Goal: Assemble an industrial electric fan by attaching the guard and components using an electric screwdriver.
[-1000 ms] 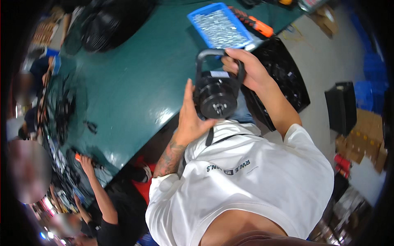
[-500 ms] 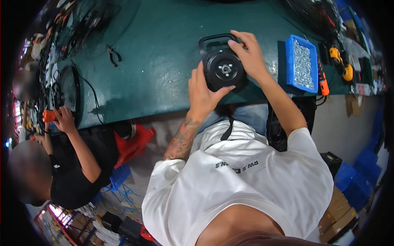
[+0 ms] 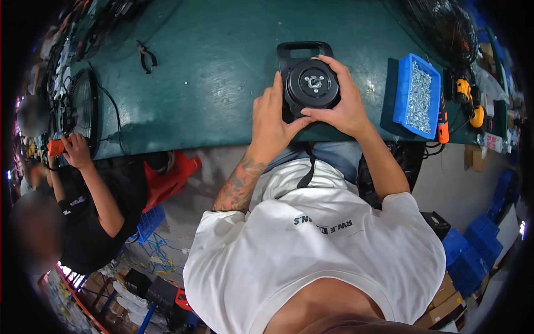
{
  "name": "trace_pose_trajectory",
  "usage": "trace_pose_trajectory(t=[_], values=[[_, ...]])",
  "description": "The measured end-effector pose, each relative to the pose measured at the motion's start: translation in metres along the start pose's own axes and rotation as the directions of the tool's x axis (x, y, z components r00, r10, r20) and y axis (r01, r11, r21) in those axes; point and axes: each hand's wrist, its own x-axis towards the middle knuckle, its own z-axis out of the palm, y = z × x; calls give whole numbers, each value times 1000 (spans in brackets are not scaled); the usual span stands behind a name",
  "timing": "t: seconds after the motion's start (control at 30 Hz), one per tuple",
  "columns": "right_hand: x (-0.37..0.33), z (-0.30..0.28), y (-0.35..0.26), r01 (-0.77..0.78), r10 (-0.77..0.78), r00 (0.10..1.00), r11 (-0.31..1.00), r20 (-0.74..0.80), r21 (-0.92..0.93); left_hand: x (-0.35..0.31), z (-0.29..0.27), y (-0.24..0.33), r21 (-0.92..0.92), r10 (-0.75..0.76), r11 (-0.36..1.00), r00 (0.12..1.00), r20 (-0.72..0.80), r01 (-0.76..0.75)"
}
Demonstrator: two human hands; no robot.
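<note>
A black round motor housing (image 3: 303, 89) with a loop-shaped carrying handle (image 3: 303, 46) rests on the green table near its front edge. On its round face sit a silver shaft and several small screws. My left hand (image 3: 272, 118) cups its left side, fingers pointing away from me along the edge and thumb at the near rim. Wrapped around the right side is my right hand (image 3: 346, 107), its fingers over the far right rim and its thumb at the near rim beside the left thumb. The housing's underside is hidden.
Right of my hands, a blue bin (image 3: 401, 96) holds many silver screws; an orange-and-black electric screwdriver (image 3: 443, 125) lies beside it. Yellow-and-black power drills (image 3: 463, 89) are farther right. Pliers (image 3: 146, 57) and a fan grille (image 3: 83, 106) are at left, near a co-worker's hand (image 3: 78, 151).
The housing has turned, so its handle now points straight away from me. My right hand has moved from the handle down to the right rim.
</note>
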Motion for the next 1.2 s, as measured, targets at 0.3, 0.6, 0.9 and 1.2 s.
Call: trace_pose_trajectory(t=[0.3,0.6,0.9,1.2], values=[[3,0,4,22,-23,1000,998,18,50,2,-3,-1,2,-1,1000,1000,2,1],[5,-4,3,95,-95,995,994,-12,54,4,-5,3,-21,-70,997,996,51,71],[17,-65,-16,146,-130,982,982,138,-117,4,-8,12,25,-60,998,998,30,59],[170,-189,39,-2,-398,870,589,-292,-808,6,-7,10,-63,-112,991,993,40,114]])
